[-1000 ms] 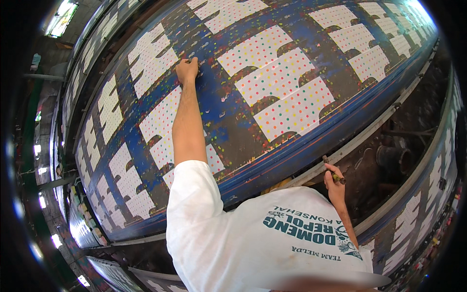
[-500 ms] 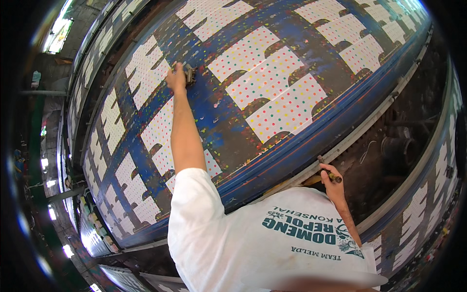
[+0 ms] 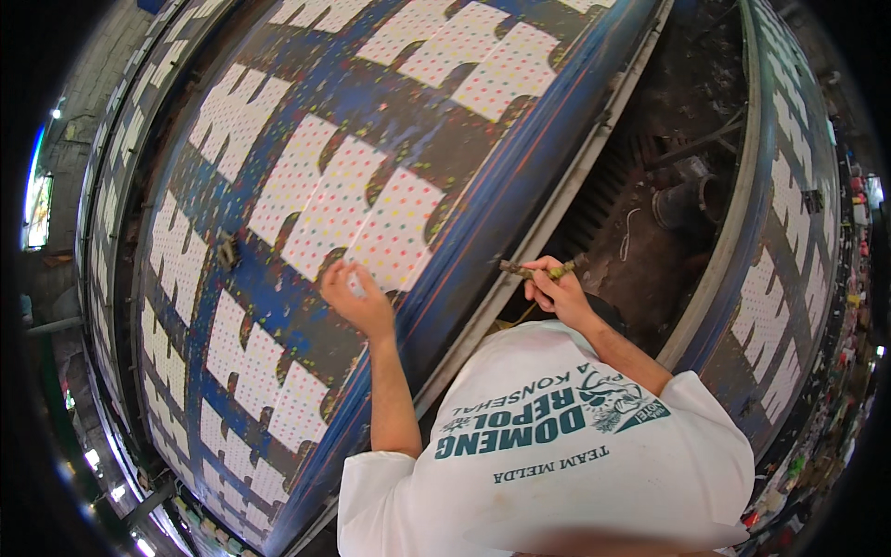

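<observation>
My left hand (image 3: 357, 295) is over the near edge of a white dotted cloth piece (image 3: 394, 227), its fingers bent and slightly apart, with nothing visible in them. My right hand (image 3: 560, 290) is closed around a short, dark, paint-stained stick-like tool (image 3: 516, 269), held beside the table's rail; its exact kind is unclear. A small blocky object (image 3: 225, 251) stands on the blue, paint-spattered table (image 3: 264, 278), left of the dotted pieces and apart from my left hand.
More dotted cloth pieces (image 3: 237, 121) lie in rows along the table. A metal rail (image 3: 603, 130) edges its near side. Beyond a dark gap with a bucket-like container (image 3: 682, 202) stands another table with pieces (image 3: 761, 297). A further long table (image 3: 111, 176) runs along the left.
My left hand has let go of the small blocky object and drawn back toward me. My right hand still holds the stick-like tool, now turned more sideways. The view has shifted.
</observation>
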The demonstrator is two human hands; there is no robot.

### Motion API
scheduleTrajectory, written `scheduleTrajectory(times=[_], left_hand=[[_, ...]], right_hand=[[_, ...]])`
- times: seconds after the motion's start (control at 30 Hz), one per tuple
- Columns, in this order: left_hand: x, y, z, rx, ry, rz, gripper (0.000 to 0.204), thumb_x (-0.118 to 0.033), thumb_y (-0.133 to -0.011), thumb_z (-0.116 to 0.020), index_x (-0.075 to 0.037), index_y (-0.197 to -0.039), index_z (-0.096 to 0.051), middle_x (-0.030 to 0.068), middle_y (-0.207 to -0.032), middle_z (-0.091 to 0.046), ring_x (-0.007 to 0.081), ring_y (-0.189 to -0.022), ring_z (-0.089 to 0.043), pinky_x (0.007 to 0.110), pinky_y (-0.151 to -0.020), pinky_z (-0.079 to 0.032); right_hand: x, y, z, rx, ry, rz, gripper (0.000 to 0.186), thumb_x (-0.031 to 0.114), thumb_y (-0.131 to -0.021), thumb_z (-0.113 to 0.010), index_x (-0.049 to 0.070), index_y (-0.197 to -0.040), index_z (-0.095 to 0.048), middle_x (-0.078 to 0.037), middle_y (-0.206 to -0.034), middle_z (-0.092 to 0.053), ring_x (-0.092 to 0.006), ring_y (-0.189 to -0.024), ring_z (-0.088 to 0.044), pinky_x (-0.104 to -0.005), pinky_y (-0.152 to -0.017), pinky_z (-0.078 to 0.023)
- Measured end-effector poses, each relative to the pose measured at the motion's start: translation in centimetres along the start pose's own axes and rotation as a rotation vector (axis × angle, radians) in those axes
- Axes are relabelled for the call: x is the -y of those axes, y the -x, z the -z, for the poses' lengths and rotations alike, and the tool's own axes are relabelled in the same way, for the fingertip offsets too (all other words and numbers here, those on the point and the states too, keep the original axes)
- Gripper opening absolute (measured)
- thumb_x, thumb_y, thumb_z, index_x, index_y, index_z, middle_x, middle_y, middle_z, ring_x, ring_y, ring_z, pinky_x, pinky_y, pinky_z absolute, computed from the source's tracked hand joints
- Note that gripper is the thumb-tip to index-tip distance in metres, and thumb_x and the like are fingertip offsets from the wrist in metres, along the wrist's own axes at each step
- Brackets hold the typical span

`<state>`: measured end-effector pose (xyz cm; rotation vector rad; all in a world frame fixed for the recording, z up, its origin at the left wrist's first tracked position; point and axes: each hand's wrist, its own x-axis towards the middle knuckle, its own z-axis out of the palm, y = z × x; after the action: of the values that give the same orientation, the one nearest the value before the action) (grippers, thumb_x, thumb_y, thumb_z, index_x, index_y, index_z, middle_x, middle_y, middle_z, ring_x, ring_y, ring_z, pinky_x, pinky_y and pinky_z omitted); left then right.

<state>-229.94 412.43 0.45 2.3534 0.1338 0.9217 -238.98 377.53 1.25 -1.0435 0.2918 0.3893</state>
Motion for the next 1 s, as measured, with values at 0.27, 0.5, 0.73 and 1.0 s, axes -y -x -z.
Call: scheduleTrajectory(times=[0.27,0.5,0.73,1.0], left_hand=[[-19.2,1.9,-11.3,0.211,0.230,-0.132,0.013,-0.004,-0.096,-0.073,-0.003,-0.109,-0.072,0.0140,-0.116,-0.068,0.0305,-0.110,-0.065,0.041,-0.097,-0.051],[-30.8,-0.1,-24.8,0.609,0.423,-0.205,0.029,-0.008,-0.098,-0.073,-0.003,-0.127,-0.069,0.0174,-0.124,-0.068,0.0305,-0.110,-0.068,0.039,-0.094,-0.057],[-34.8,-0.2,-33.7,0.717,0.549,0.032,0.032,-0.012,-0.106,-0.065,0.000,-0.136,-0.066,0.0142,-0.129,-0.072,0.0235,-0.118,-0.069,0.035,-0.101,-0.055],[-35.0,0.9,-34.5,0.829,0.483,0.111,0.032,-0.014,-0.109,-0.062,-0.002,-0.138,-0.067,0.0110,-0.129,-0.075,0.0160,-0.114,-0.069,0.032,-0.101,-0.052]], right_hand=[[9.4,-6.1,15.6,-0.184,-0.233,0.046,0.025,0.024,-0.109,-0.063,0.006,-0.127,-0.063,-0.001,-0.086,-0.061,-0.0042,-0.057,-0.046,-0.0205,-0.044,-0.031],[15.4,-12.4,25.8,-0.329,-0.477,0.070,0.018,0.022,-0.109,-0.063,0.006,-0.116,-0.063,-0.002,-0.086,-0.060,-0.0058,-0.063,-0.048,-0.0216,-0.050,-0.036],[16.3,-14.0,28.6,-0.213,-0.577,-0.108,0.014,0.021,-0.109,-0.062,0.007,-0.114,-0.061,0.000,-0.083,-0.054,-0.0048,-0.058,-0.041,-0.0203,-0.046,-0.030],[16.8,-14.4,28.3,-0.160,-0.585,-0.107,0.017,0.022,-0.109,-0.062,0.008,-0.118,-0.062,0.001,-0.081,-0.054,-0.0042,-0.058,-0.041,-0.0206,-0.046,-0.028]])
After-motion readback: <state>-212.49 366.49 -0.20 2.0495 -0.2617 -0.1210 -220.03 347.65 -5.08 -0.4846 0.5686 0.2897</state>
